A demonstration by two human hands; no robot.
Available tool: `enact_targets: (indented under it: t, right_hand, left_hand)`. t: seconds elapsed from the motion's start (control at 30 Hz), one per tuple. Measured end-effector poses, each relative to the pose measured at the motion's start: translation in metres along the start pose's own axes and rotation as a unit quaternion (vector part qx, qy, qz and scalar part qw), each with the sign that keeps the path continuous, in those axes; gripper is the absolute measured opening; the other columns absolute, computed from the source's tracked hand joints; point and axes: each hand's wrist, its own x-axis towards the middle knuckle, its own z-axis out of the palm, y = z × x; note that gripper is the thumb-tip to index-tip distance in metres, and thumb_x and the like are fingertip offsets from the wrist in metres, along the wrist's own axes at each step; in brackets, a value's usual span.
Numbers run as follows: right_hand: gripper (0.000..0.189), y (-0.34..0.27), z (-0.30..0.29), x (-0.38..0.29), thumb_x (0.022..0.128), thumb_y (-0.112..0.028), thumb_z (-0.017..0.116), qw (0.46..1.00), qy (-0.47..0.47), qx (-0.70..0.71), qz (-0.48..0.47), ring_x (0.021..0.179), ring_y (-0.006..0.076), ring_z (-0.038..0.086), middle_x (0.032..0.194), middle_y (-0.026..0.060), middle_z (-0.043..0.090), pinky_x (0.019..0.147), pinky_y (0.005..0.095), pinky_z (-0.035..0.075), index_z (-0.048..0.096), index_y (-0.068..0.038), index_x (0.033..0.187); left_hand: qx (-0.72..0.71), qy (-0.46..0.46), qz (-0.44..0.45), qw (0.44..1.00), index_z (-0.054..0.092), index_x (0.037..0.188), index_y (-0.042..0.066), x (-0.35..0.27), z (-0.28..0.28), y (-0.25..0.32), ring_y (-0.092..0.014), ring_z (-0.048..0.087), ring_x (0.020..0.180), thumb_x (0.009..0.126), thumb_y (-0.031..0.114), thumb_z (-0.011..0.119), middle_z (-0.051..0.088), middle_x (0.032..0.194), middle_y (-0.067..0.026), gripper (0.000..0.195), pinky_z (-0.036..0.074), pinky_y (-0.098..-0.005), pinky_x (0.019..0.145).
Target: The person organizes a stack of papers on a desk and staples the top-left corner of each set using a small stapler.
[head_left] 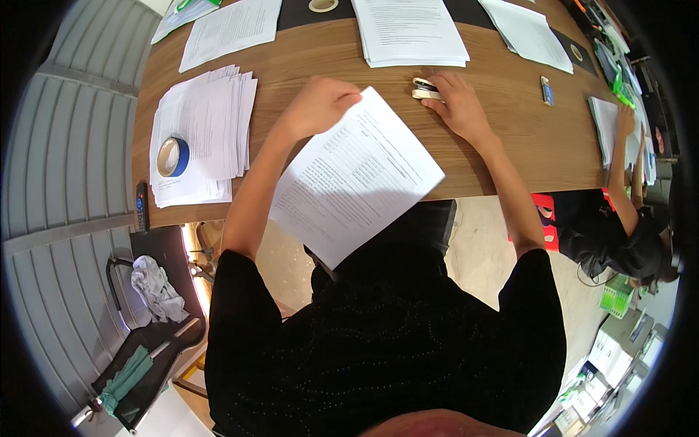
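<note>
My left hand [322, 106] pinches the top corner of a printed sheet or thin set of sheets [357, 175]. The paper hangs tilted over the table's front edge, its lower part above my lap. To its right, my right hand [458, 106] grips a small cream-coloured stapler [426, 90] on the wooden table [508, 147]. The stapler's jaw end points left, towards the paper but apart from it; its rear is hidden under my fingers.
A loose paper stack [205, 125] at left bears a blue tape roll [173, 157]. Beside it lies a remote control [142, 206]. Another paper stack [412, 33] sits ahead, and a small blue-and-white box [547, 91] at right. Farther right, a person [617, 229] handles papers.
</note>
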Motion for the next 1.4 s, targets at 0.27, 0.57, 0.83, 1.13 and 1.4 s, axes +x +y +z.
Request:
enact_targets:
  t: [0.27,0.57,0.83,1.13,1.4]
  right_hand:
    - [0.044,-0.052,-0.052,0.007,0.094,-0.035,0.058,0.959,-0.094,0.266,-0.021,0.093,0.0356,0.063,0.106,0.0167,0.066,0.08,0.0401,0.048,0.056,-0.004,0.125]
    - [0.041,-0.061,-0.077,0.033,0.093,-0.027,0.058,0.963,-0.218,0.126,-0.095,0.085,0.036,0.061,0.103,0.0174,0.066,0.076,0.0433,0.047,0.057,-0.004,0.126]
    - [0.036,-0.071,-0.083,0.047,0.092,-0.025,0.059,0.957,-0.258,0.082,-0.11,0.082,0.0366,0.062,0.097,0.0181,0.067,0.074,0.0438,0.047,0.061,-0.002,0.119]
    - [0.035,-0.072,-0.081,0.05,0.088,-0.021,0.063,0.952,-0.262,0.09,-0.128,0.086,0.0367,0.063,0.098,0.0185,0.067,0.074,0.0445,0.047,0.062,0.001,0.115]
    - [0.032,-0.07,-0.078,0.052,0.088,-0.021,0.064,0.952,-0.252,0.09,-0.147,0.081,0.0374,0.063,0.09,0.0183,0.068,0.072,0.0452,0.046,0.063,-0.001,0.113]
  left_hand:
    - [-0.01,-0.023,-0.027,0.999,0.068,0.096,-0.001,-0.002,0.01,0.018,-0.019,0.059,0.059,0.09,0.013,0.06,0.067,0.074,-0.0162,0.017,0.047,-0.0317,0.06]
    - [-0.007,-0.044,-0.015,0.999,0.069,0.095,0.0,-0.001,0.012,0.026,-0.02,0.059,0.057,0.09,0.014,0.06,0.066,0.071,-0.016,0.018,0.047,-0.0309,0.057]
    - [-0.007,-0.05,0.006,0.999,0.069,0.094,0.002,-0.002,0.012,0.028,-0.018,0.052,0.052,0.09,0.015,0.059,0.06,0.063,-0.0144,0.017,0.043,-0.0312,0.053]
    - [-0.003,-0.038,0.016,0.999,0.069,0.094,0.002,-0.003,0.014,0.023,-0.018,0.051,0.051,0.091,0.016,0.059,0.058,0.062,-0.0143,0.018,0.042,-0.0317,0.052]
    - [-0.011,-0.043,0.02,0.999,0.068,0.09,0.001,-0.002,0.013,0.026,-0.019,0.051,0.051,0.091,0.015,0.059,0.058,0.061,-0.0146,0.017,0.042,-0.0325,0.052]
